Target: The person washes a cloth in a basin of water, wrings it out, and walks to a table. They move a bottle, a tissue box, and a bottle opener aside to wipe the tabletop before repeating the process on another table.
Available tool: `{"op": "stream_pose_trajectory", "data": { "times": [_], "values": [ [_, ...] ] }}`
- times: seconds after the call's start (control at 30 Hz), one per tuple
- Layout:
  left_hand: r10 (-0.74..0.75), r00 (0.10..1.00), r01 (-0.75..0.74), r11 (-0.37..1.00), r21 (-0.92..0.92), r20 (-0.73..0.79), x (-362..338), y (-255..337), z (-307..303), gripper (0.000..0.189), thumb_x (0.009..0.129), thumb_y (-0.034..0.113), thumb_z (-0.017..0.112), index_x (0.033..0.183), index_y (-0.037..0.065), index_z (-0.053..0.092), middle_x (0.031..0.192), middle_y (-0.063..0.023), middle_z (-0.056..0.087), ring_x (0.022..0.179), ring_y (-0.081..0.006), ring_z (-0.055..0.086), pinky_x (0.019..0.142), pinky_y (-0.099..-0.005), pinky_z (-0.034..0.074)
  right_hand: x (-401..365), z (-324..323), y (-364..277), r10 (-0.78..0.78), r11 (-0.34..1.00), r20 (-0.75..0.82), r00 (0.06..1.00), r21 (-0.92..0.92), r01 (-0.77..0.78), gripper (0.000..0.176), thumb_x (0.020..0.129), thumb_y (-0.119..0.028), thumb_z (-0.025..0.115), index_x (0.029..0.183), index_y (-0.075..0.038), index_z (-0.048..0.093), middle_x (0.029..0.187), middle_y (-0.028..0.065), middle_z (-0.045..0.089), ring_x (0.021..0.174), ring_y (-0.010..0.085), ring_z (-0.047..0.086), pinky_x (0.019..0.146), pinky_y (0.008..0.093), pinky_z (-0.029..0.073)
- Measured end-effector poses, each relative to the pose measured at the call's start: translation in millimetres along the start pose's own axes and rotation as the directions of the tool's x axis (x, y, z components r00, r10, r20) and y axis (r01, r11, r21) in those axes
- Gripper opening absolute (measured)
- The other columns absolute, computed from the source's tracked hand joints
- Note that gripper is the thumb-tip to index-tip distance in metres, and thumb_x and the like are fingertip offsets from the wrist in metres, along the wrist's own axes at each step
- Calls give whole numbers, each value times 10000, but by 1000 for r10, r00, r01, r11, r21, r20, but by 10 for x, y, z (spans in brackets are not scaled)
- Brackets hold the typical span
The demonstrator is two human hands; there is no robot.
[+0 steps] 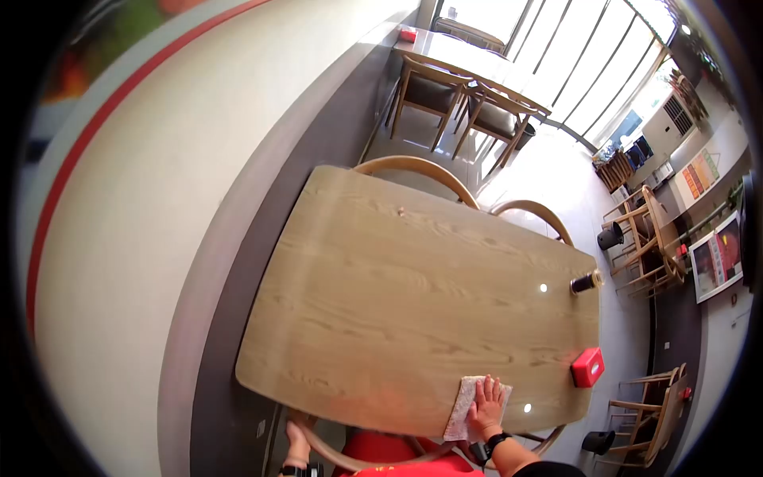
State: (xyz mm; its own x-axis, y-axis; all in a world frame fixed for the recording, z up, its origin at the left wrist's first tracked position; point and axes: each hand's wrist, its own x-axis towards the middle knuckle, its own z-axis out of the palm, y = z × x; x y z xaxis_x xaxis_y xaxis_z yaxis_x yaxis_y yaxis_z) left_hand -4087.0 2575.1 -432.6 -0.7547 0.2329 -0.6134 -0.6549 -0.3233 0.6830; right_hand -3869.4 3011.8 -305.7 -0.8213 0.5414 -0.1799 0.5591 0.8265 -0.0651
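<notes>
My right hand [486, 407] lies on a pale, textured cloth [458, 413], its fingers stretched out and a little apart. The cloth is spread flat at the near edge of the wooden table [373, 294]. Down at the lower left, my left hand [297, 442] is beside the curved wooden back of the near chair [334, 455] and seems to touch it. The fingers of that hand are mostly hidden, so its grip does not show. Both wrists wear dark bands.
A red tissue box [588, 367] and a dark bottle or jar [586, 281] stand along the table's right end. Two curved chair backs [421, 165] border the far side. A wall [230, 350] runs along the left. Farther off are other tables, chairs and black bins [610, 235].
</notes>
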Motion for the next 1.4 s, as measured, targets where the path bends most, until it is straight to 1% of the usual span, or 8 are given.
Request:
{"op": "stream_pose_trajectory", "data": {
  "times": [0.47, 0.63, 0.8, 1.0, 1.1, 1.17, 1.3, 1.4],
  "values": [
    [-205, 865, 99, 964, -246, -457, 226, -18, -522, 673, 911, 571, 225, 1376, 110, 379, 1421, -63, 375, 1270, -281, 379, 1049, -415, 320, 3953, -711, -2023, -658, 651, -386, 646, 140, 746, 545, 764, -308, 637, 1258, -113, 518, 1353, 117, 455, 1259, 342, 400, 1029, 479, 316],
    [-113, 727, 97, 993, -62, -678, 215, 427, -22, 613, 940, 476, 261, 1358, 50, 397, 1395, -92, 410, 1238, -274, 420, 1024, -395, 339, 6091, -574, -956, -62, 998, -342, 938, -2, 66, 530, 935, -495, 342, 1328, -163, 470, 1440, 99, 357, 1371, 321, 222, 1119, 445, 127],
    [-101, 738, 78, 995, -64, -667, -50, 144, -463, 597, 937, 457, 308, 1307, 6, 435, 1322, -111, 467, 1180, -264, 455, 978, -370, 379, 5956, -667, -1535, 264, 955, -513, 817, 24, -294, 581, 924, -580, 258, 1366, -235, 414, 1454, 81, 337, 1370, 334, 224, 1104, 523, 123],
    [-123, 730, 36, 989, -142, -672, 53, 582, 298, 498, 955, 380, 335, 1225, -7, 496, 1201, -106, 554, 1067, -243, 542, 900, -368, 442, 5049, -562, -3274, -178, 930, -490, 854, 200, 309, 625, 872, -400, 456, 1362, -21, 375, 1460, 184, 283, 1369, 358, 210, 1099, 546, 104],
    [-43, 659, 56, 998, -8, -751, 95, 579, 302, 505, 956, 385, 324, 1236, -1, 489, 1203, -113, 554, 1072, -249, 542, 913, -363, 441, 3731, -544, -4156, -589, 703, -340, 734, 234, 672, 621, 818, -347, 516, 1331, -12, 413, 1424, 166, 354, 1331, 357, 289, 1100, 522, 167],
    [-37, 652, 90, 996, 28, -757, 64, 480, 93, 518, 954, 389, 318, 1261, 1, 468, 1247, -116, 524, 1103, -255, 526, 932, -371, 435, 2041, 166, -4384, -910, 300, -288, 298, 40, 953, 628, 850, -339, 436, 1380, -13, 349, 1447, 139, 327, 1368, 311, 228, 1126, 490, 122],
    [-180, 801, 88, 979, -186, -571, -53, 561, 126, 545, 965, 415, 260, 1360, 55, 368, 1369, -90, 398, 1193, -247, 440, 1008, -393, 373, 1450, 311, -3895, -987, -128, -134, -83, 367, 922, 577, 845, -288, 447, 1370, -57, 378, 1484, 112, 260, 1385, 278, 201, 1129, 475, 133],
    [-138, 757, 75, 989, -125, -639, 83, 622, 291, 589, 954, 463, 270, 1344, 38, 388, 1341, -108, 432, 1191, -271, 444, 1012, -393, 362, 2327, -166, -3677, -996, -31, -85, 22, 569, 821, 569, 755, -251, 584, 1287, -81, 473, 1444, 112, 326, 1358, 293, 254, 1106, 495, 198]
  ]
}}
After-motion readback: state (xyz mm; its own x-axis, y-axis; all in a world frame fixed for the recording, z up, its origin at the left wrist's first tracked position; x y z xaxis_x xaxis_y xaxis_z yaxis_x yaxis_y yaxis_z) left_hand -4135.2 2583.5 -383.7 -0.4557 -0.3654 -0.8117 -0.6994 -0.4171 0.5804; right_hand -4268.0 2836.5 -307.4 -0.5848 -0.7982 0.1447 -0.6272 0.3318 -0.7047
